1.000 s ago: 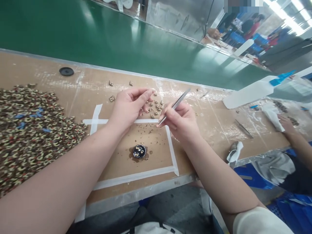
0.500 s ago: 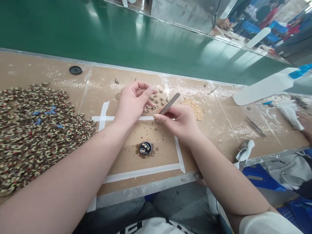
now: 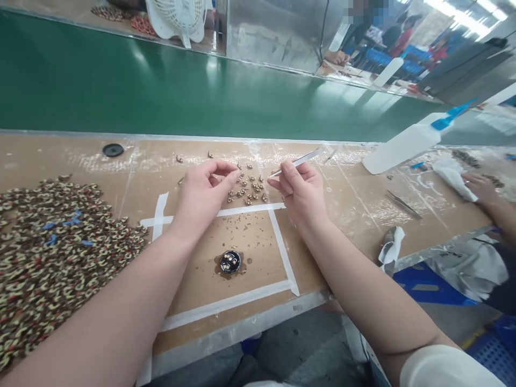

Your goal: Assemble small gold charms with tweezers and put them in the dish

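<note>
My right hand (image 3: 301,189) grips metal tweezers (image 3: 307,157), their tail pointing up to the right and their tip to the left. My left hand (image 3: 205,193) has thumb and forefinger brought together; what they pinch, if anything, is too small to make out. Between the hands lie several small dark-and-tan parts (image 3: 257,187), scattered on the brown tabletop. Nearer to me, inside a taped outline, stands a small round black dish (image 3: 230,262) with a few tan beads in dark liquid. A wet stain surrounds it.
To the left spreads a big pile of small brown-and-cream pieces (image 3: 72,258), some blue among them. A black lid (image 3: 113,150) lies farther back. On the right are a white bottle (image 3: 403,148), other tweezers (image 3: 404,204) and a co-worker's hand (image 3: 481,188). A green belt (image 3: 161,91) runs behind.
The view has tilted up. My right hand has moved away from my left and turned, so the tweezers lie flatter. It now covers the tan bead pile.
</note>
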A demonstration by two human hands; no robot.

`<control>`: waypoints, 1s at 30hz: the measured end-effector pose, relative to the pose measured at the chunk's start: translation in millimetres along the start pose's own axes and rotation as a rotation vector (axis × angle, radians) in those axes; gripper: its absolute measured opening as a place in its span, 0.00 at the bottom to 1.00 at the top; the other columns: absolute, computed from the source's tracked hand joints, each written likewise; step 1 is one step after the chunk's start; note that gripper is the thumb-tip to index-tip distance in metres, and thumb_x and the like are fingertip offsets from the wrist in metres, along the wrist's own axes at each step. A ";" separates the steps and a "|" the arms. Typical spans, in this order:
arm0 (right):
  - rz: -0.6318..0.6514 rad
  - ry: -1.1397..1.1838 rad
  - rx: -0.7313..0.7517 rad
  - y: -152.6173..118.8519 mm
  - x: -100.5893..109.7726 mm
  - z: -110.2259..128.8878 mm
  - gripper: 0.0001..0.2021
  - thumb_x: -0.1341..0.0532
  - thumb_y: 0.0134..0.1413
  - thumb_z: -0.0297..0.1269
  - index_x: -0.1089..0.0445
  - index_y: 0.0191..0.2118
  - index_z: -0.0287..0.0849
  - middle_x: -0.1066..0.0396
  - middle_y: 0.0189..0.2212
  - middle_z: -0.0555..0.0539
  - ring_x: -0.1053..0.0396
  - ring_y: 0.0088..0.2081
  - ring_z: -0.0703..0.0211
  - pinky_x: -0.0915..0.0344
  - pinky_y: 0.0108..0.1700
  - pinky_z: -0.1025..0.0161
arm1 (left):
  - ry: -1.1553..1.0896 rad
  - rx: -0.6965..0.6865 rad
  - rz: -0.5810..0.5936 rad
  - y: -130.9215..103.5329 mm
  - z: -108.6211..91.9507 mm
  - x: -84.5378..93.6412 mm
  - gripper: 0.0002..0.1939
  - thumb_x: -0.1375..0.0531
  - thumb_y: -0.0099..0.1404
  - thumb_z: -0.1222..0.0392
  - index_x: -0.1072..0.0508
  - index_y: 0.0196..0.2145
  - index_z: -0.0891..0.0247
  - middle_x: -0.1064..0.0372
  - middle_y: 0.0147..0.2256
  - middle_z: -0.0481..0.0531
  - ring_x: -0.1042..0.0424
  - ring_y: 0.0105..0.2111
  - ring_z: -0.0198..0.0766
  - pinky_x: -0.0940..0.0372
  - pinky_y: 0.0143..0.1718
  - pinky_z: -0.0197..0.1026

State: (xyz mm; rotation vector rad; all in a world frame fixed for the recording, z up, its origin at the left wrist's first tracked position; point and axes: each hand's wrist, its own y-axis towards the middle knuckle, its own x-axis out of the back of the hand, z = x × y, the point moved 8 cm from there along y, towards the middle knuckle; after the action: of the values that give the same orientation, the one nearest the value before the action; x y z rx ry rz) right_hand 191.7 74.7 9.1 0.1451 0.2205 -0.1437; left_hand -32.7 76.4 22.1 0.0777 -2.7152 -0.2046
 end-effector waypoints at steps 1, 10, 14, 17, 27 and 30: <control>-0.004 0.020 0.004 0.8 0.6 1.1 0.18 0.23 0.52 0.54 0.25 0.34 0.48 0.45 0.19 0.59 0.41 0.23 0.66 0.16 0.47 0.57 | 0.088 -0.018 0.027 -0.7 -3.3 -0.3 0.07 0.30 0.68 0.53 0.14 0.42 0.55 0.17 0.43 0.50 0.29 0.33 0.39 0.37 0.35 0.43; 0.001 0.101 -0.002 8.6 2.3 -4.4 0.21 0.22 0.50 0.57 0.25 0.33 0.46 0.35 0.23 0.56 0.41 0.24 0.67 0.19 0.38 0.62 | 0.546 -0.120 0.298 12.8 -15.8 -23.9 0.09 0.35 0.70 0.55 0.13 0.44 0.50 0.18 0.49 0.52 0.25 0.45 0.50 0.40 0.38 0.47; 0.011 0.170 -0.017 11.1 2.2 -7.0 0.19 0.21 0.49 0.54 0.24 0.33 0.45 0.34 0.22 0.57 0.42 0.22 0.69 0.18 0.39 0.62 | 0.660 -0.100 0.464 27.3 -14.7 -38.6 0.08 0.34 0.67 0.56 0.13 0.40 0.51 0.17 0.45 0.53 0.24 0.41 0.50 0.41 0.36 0.47; 0.010 0.176 -0.027 12.0 3.0 -6.7 0.20 0.21 0.48 0.54 0.23 0.33 0.45 0.31 0.23 0.56 0.41 0.23 0.69 0.18 0.39 0.62 | 0.717 -0.072 0.527 35.1 -18.2 -46.0 0.05 0.33 0.67 0.56 0.15 0.37 0.53 0.17 0.40 0.52 0.24 0.36 0.47 0.41 0.34 0.46; -0.005 0.236 -0.056 13.2 5.1 -7.4 0.19 0.21 0.48 0.52 0.23 0.32 0.45 0.34 0.20 0.57 0.39 0.23 0.68 0.19 0.37 0.64 | 0.792 -0.085 0.448 33.7 -19.8 -29.3 0.04 0.34 0.67 0.56 0.16 0.36 0.52 0.18 0.41 0.51 0.27 0.34 0.44 0.41 0.35 0.46; -0.013 0.212 -0.054 13.6 5.8 -7.5 0.19 0.22 0.48 0.53 0.23 0.33 0.45 0.33 0.21 0.56 0.38 0.24 0.68 0.19 0.37 0.64 | 0.750 -0.093 0.398 33.9 -16.2 -22.5 0.06 0.34 0.68 0.54 0.15 0.39 0.51 0.18 0.43 0.51 0.26 0.37 0.45 0.40 0.36 0.46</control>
State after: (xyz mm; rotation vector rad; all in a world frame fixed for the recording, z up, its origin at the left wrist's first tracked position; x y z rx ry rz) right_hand 197.9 88.4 2.2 0.1049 0.4365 -0.1351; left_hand -6.3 109.6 32.9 -0.3431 -1.9205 -0.1433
